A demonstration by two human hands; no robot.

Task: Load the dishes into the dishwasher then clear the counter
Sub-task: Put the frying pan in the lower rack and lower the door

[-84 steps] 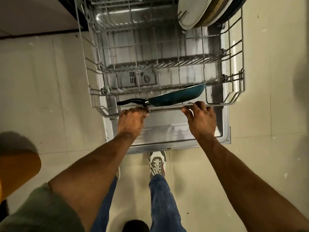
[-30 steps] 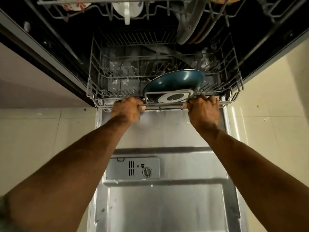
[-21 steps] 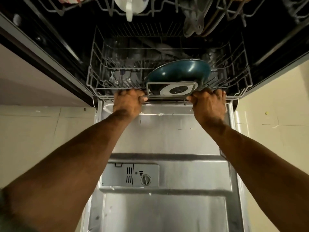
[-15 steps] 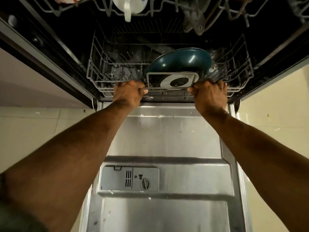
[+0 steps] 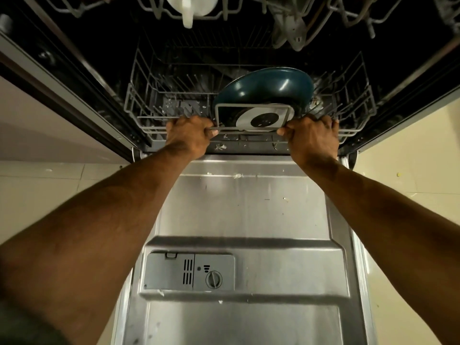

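From my head camera, looking down and forward, both my arms reach out over the open dishwasher door (image 5: 249, 207), which lies flat below them with its detergent dispenser (image 5: 189, 272) facing up. My left hand (image 5: 189, 135) is curled tight round the front rail of the lower rack (image 5: 151, 117), knuckles up. My right hand (image 5: 312, 138) grips the same rail further along, its fingers wrapped over the wire. The rack sits inside the dark tub, its front edge at the hinge end of the door. Between my hands, just behind the raised wire loop of the rail, the teal pan (image 5: 268, 90) stands tilted on its edge in the rack, its silvery base disc turned towards me. Above, the upper rack (image 5: 154, 11) holds a white cup (image 5: 190, 6) hanging mouth down. Bits of food scrap dot the door and the tub's sill. Pale floor tiles (image 5: 37, 185) show on either side.
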